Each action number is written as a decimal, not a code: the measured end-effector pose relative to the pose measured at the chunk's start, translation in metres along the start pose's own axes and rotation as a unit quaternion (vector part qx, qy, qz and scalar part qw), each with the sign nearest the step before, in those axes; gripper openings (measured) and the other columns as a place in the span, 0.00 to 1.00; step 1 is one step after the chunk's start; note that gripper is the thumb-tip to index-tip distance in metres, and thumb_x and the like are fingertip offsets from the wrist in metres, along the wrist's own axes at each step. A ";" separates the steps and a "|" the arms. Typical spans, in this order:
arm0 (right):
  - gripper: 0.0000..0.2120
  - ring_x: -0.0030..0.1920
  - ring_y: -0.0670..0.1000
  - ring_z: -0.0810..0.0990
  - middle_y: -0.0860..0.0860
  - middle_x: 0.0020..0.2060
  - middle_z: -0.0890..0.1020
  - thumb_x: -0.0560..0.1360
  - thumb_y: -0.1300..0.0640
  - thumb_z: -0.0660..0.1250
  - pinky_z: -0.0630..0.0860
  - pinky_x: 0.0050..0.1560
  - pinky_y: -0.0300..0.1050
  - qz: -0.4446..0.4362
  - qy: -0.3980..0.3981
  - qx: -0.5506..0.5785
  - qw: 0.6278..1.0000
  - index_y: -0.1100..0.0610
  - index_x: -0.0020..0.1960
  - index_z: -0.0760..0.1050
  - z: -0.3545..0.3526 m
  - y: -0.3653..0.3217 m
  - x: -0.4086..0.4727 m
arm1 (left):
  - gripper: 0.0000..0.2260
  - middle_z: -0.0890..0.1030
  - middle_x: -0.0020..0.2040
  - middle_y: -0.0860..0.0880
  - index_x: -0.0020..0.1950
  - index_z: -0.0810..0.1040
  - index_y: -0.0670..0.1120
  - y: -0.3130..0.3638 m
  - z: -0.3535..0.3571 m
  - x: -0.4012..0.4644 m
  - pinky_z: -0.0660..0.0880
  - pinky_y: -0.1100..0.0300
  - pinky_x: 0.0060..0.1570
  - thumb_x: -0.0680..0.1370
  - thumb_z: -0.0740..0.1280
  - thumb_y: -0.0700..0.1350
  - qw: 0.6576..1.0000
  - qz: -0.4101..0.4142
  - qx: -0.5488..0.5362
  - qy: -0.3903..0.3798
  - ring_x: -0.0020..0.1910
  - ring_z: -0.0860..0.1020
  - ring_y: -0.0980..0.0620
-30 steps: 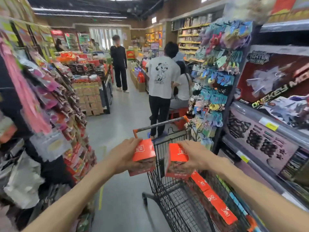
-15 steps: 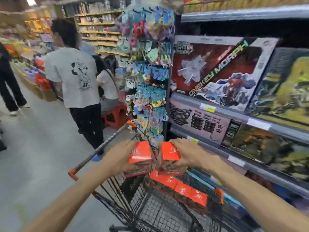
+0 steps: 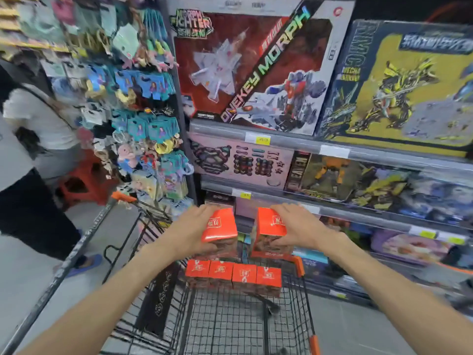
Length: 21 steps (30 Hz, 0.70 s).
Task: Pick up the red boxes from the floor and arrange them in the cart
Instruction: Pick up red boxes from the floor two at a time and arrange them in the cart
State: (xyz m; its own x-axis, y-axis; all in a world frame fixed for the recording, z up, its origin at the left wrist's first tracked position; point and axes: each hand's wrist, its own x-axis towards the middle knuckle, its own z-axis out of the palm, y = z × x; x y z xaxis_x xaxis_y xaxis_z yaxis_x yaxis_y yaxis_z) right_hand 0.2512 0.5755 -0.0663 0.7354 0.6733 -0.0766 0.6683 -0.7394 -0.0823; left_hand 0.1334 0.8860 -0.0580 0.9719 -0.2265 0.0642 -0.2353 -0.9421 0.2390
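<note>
My left hand point(image 3: 190, 230) grips a red box point(image 3: 219, 225) and my right hand point(image 3: 298, 228) grips a second red box point(image 3: 271, 224). Both boxes hang side by side above the far end of the black wire cart point(image 3: 230, 326). Just below them, a row of several red boxes point(image 3: 233, 275) stands against the cart's far wall. The cart's floor nearer to me is bare mesh.
Toy shelves with large boxed robots point(image 3: 256, 67) rise right behind the cart. A rack of hanging trinkets point(image 3: 143, 119) stands to the left. Two people point(image 3: 28, 160) and a red stool point(image 3: 84, 180) are at the left, beside the cart's handle point(image 3: 76, 254).
My view has swung right, from the aisle to the toy shelves. Both hands have carried the boxes over the cart to above the row of boxes inside it.
</note>
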 end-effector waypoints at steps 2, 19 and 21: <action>0.48 0.66 0.56 0.71 0.52 0.68 0.72 0.65 0.28 0.71 0.69 0.64 0.54 0.021 -0.002 0.004 1.000 0.50 0.75 0.59 0.011 0.008 0.001 | 0.46 0.70 0.68 0.50 0.77 0.57 0.50 -0.010 0.014 0.014 0.68 0.52 0.66 0.67 0.77 0.61 1.000 0.016 -0.002 -0.014 0.65 0.69 0.48; 0.52 0.71 0.55 0.67 0.51 0.70 0.70 0.65 0.26 0.70 0.62 0.72 0.55 0.130 -0.113 0.026 0.985 0.50 0.78 0.54 0.170 -0.009 0.030 | 0.45 0.70 0.68 0.51 0.76 0.60 0.50 -0.123 0.181 0.018 0.69 0.50 0.65 0.68 0.69 0.71 0.995 0.048 -0.012 -0.092 0.64 0.70 0.49; 0.52 0.72 0.55 0.66 0.51 0.72 0.68 0.66 0.26 0.69 0.60 0.74 0.55 0.134 -0.147 0.024 0.980 0.50 0.79 0.52 0.195 -0.018 0.039 | 0.45 0.71 0.67 0.52 0.75 0.61 0.49 -0.140 0.206 0.011 0.69 0.51 0.63 0.67 0.71 0.71 0.994 0.035 -0.005 -0.108 0.63 0.70 0.49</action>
State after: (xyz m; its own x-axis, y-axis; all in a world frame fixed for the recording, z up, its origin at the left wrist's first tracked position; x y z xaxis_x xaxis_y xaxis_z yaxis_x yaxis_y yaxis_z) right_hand 0.2455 0.6170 -0.2610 0.8145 0.4343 -0.3847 0.4448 -0.8931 -0.0666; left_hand 0.1778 0.9641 -0.2902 0.9314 -0.3406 -0.1282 -0.3018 -0.9198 0.2507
